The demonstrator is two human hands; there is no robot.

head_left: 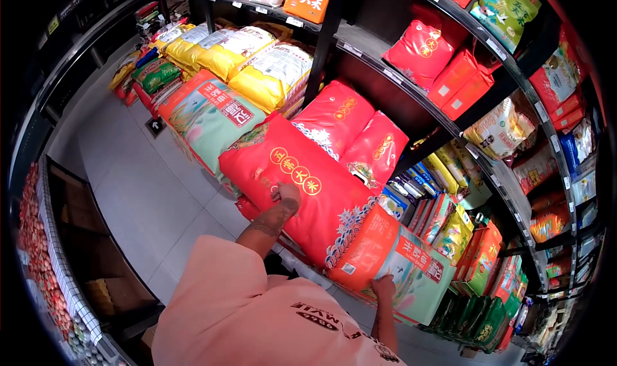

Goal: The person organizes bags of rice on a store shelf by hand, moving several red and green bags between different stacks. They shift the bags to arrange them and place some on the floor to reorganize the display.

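Note:
A large red rice bag with gold lettering lies across the stack in front of me. On its near part rests my left hand, fingers curled in against the red plastic. My right hand is at the near edge of an orange and green rice bag, its fingers bent onto the bag. That bag lies to the right and touches the blue-and-white patterned end of the red one. To the left lies a similar orange and green bag, partly under the red bag's end.
Two more red bags lie behind, below a dark shelf holding further red packs. Yellow and white sacks are stacked farther left. Upright rice packs stand at right. Grey tiled floor runs along the left, beside a dark display stand.

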